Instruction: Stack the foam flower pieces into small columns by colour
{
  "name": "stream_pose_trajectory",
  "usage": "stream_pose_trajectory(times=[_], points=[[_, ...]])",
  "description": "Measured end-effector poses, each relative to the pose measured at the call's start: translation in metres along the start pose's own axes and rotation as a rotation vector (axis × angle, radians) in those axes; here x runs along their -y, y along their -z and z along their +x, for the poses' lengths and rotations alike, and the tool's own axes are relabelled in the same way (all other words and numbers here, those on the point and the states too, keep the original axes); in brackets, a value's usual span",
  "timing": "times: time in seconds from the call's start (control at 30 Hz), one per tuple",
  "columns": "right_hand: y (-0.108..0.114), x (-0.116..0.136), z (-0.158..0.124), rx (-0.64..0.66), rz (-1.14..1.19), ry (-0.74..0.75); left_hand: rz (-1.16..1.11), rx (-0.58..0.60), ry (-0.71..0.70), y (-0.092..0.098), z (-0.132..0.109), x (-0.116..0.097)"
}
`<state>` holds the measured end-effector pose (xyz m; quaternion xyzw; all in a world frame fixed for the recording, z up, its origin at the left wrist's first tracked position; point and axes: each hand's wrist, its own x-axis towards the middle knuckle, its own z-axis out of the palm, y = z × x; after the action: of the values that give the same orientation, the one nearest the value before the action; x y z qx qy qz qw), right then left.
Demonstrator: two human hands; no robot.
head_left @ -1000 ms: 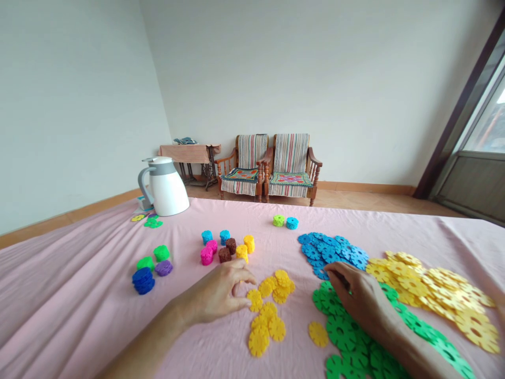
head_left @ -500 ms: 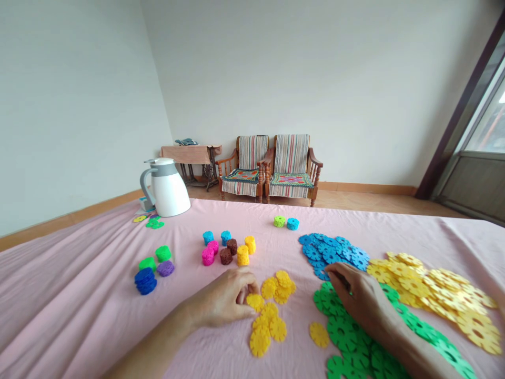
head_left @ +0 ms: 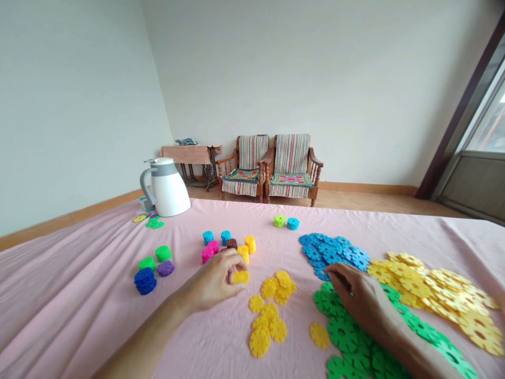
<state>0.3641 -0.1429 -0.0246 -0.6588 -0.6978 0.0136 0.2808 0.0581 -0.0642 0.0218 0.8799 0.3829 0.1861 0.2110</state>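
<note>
My left hand [head_left: 215, 279] is closed on a short yellow stack of snowflake discs [head_left: 241, 277], pinched between thumb and fingers. It hovers just in front of the small coloured stacks and partly hides a brown one. Yellow stacks [head_left: 243, 255] and pink stacks [head_left: 207, 256] stand beside it. To its right lie loose yellow discs [head_left: 270, 316], with a single yellow disc [head_left: 256, 303] close by. My right hand [head_left: 359, 289] rests over the green discs [head_left: 343, 331], fingers loosely curved and fingertips at the edge of the blue discs [head_left: 331, 250]; nothing shows in it.
A pale yellow disc pile [head_left: 430, 284] lies at the right. Green, purple and dark blue stacks [head_left: 145, 281] stand at the left. A white jug [head_left: 169, 192] stands at the back left of the pink cloth [head_left: 98, 316]. Two small stacks [head_left: 292, 223] sit near the far edge.
My left hand has moved left and away from me, carrying the yellow stack off the loose yellow discs toward the coloured stacks. My right hand has stayed in place.
</note>
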Motion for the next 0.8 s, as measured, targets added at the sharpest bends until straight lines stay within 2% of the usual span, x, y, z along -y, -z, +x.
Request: stream_pose_trajectory(times=[0.1,0.23,0.37,0.53,0.7,0.8], points=[[-0.001,-0.001,0.000,0.001,0.011,0.003,0.009,-0.063,0.054,0.004,0.003,0.013],[-0.001,-0.002,0.000,-0.001,0.016,0.008,0.038,-0.031,0.070,-0.004,0.004,0.026],[-0.001,-0.003,-0.001,-0.003,0.017,0.009,0.084,-0.032,0.047,-0.010,0.004,0.028],[-0.002,-0.004,0.000,-0.009,0.007,0.004,0.090,-0.020,0.025,-0.003,0.002,0.014],[-0.001,-0.003,0.000,0.003,0.000,-0.002,-0.006,0.212,-0.097,-0.005,-0.004,-0.011],[-0.001,-0.003,0.000,0.009,0.001,-0.004,-0.015,0.236,-0.108,-0.011,-0.006,-0.019]])
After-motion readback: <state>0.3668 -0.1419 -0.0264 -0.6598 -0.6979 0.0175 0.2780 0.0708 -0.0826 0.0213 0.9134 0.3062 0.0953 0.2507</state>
